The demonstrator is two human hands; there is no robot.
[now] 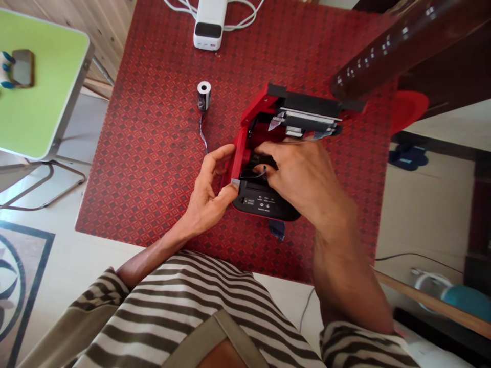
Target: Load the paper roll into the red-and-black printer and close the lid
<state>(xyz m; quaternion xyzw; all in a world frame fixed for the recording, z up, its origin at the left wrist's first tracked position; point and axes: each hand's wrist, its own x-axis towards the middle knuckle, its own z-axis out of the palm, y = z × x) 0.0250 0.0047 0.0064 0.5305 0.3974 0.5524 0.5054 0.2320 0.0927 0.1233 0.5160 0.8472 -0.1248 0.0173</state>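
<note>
A red and black receipt printer (264, 199) lies on the table with its lid (310, 115) raised. Bits of clear tape or film hang from the lid's inner side. My left hand (209, 191) grips the printer's left wall, thumb at the front corner and fingers along the outside. Inside the open compartment are the bent fingers of my right hand (303, 171), thumb and index finger close together over a dark part. What lies between those fingertips is hidden. A small paper roll (204, 96) stands to the printer's left, its loose strip trailing toward my left hand.
A white power bank (210, 25) with white cables sits at the table's far side. The red patterned tabletop (153, 168) carries a dark scrap (276, 229) near the printer's front. A brown post (383, 56) slants in at the right. A green table (42, 87) stands at left.
</note>
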